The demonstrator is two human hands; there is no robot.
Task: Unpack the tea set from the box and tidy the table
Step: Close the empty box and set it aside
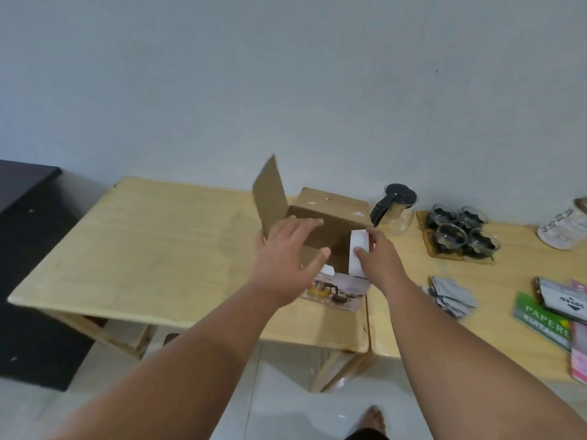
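An open cardboard box [330,214] stands on the light wooden table [152,246], its left flap upright. My left hand [289,252] hovers over the box's left side with fingers spread, holding nothing. My right hand [378,255] pinches the white right flap [358,249] at the box's right edge. The printed front of the box shows below my hands. To the right stand a glass teapot [395,211] with a black lid and handle, and several glass cups [460,231] on a wooden tray [432,254].
A white patterned jar [563,225] stands at the far right. Grey sachets [451,295], a green booklet [540,319] and other packets lie near the right front edge. A dark cabinet [28,198] sits left of the table. My foot [373,419] shows on the tiled floor.
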